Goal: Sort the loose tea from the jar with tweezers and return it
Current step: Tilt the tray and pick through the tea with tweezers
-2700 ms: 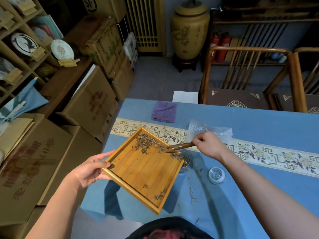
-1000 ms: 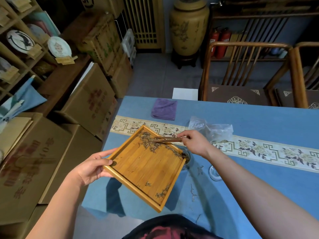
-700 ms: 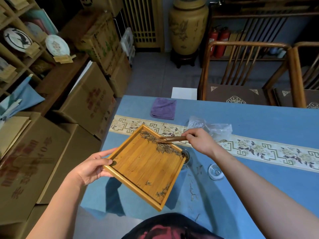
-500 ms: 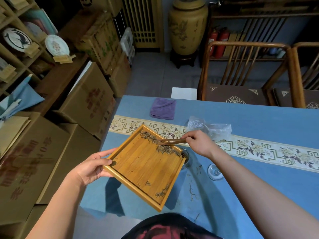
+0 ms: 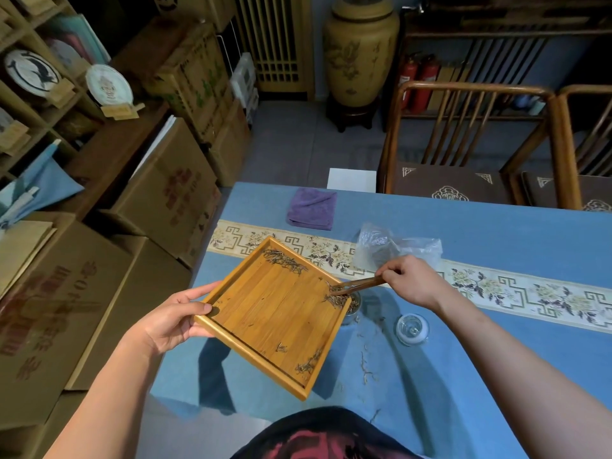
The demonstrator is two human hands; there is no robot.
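My left hand (image 5: 172, 321) grips the left corner of a square bamboo tray (image 5: 258, 326), held tilted above the blue table. Loose tea (image 5: 285, 260) lies along the tray's far edge, some more sits at its right corner (image 5: 337, 298) and a little near the front corner. My right hand (image 5: 410, 283) holds wooden tweezers (image 5: 356, 285), their tips on the tea at the right corner. The glass jar (image 5: 354, 306) stands just under that corner, mostly hidden by the tray. Its glass lid (image 5: 412, 328) lies on the table to the right.
Stray tea leaves (image 5: 366, 369) are scattered on the blue tablecloth (image 5: 496, 376). A crumpled clear plastic bag (image 5: 397, 248) and a folded purple cloth (image 5: 312, 208) lie farther back. Cardboard boxes stand left of the table; wooden chairs (image 5: 463, 140) are behind it.
The tweezers have swept from the tray's far edge to its right corner, pushing tea toward the jar below. The pile along the far edge is smaller. My left hand kept the tray tilted.
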